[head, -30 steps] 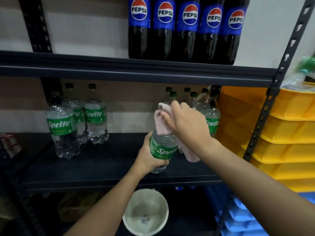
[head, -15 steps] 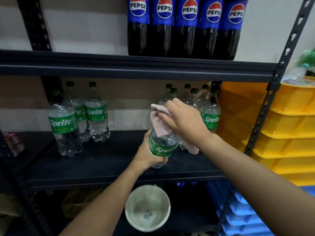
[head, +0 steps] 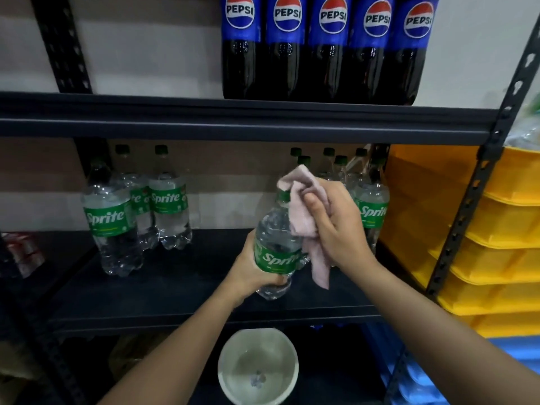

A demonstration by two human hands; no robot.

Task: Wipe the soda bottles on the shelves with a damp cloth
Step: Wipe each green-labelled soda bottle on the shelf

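Note:
My left hand [head: 248, 276] grips a clear Sprite bottle [head: 274, 244] around its green label and lower body, holding it tilted above the middle shelf [head: 175, 290]. My right hand [head: 336, 226] holds a pale pink cloth [head: 304, 217] against the bottle's neck and right shoulder; the cloth covers the cap and its tail hangs down on the right. Three Sprite bottles [head: 114, 220] stand at the shelf's left, several more Sprite bottles [head: 371, 209] at the back right. A row of Pepsi bottles [head: 324, 48] stands on the upper shelf.
A white bowl of water [head: 258, 366] sits below the shelf front, under my hands. Stacked yellow bins [head: 502, 244] fill the right side behind a black perforated upright [head: 473, 188], with blue bins [head: 415, 372] beneath. Small red-and-white packages [head: 23, 252] lie at far left.
My right hand slid the cloth from the bottle's front to its neck and right side, uncovering the clear shoulder. The bottle now tilts more, its label turned toward me.

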